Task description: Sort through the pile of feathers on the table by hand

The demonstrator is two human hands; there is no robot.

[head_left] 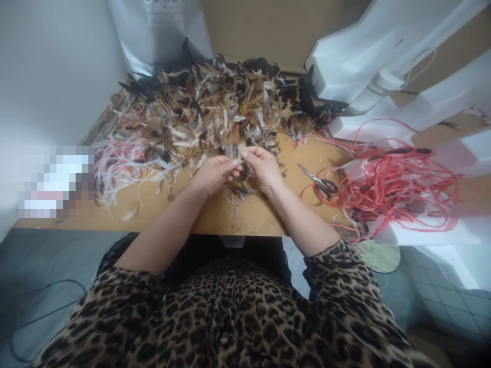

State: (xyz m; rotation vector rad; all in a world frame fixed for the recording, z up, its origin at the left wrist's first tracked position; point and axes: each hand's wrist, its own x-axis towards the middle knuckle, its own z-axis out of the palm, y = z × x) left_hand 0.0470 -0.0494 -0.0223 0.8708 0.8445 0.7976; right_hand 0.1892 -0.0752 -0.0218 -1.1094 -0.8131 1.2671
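Note:
Both hands meet at the near edge of a wide heap of brown, white and black feathers (215, 107) on a wooden table. My left hand (217, 174) is closed, thumb against fingers, pinching feathers (232, 151) that point away from me. From the other side my right hand (263, 163) pinches the same small bunch, its thumb and forefinger near the left fingertips. The quill ends are mostly hidden by the fingers. Small loose feathers (241, 193) lie just below the hands.
Black-handled scissors (325, 188) lie right of my hands. Farther right is a tangle of red and pink plastic strips (399, 184); pale and pink strips (118, 166) lie at left. A tied feather bunch (299, 129) sits by the heap. A white sack (164, 36) stands behind.

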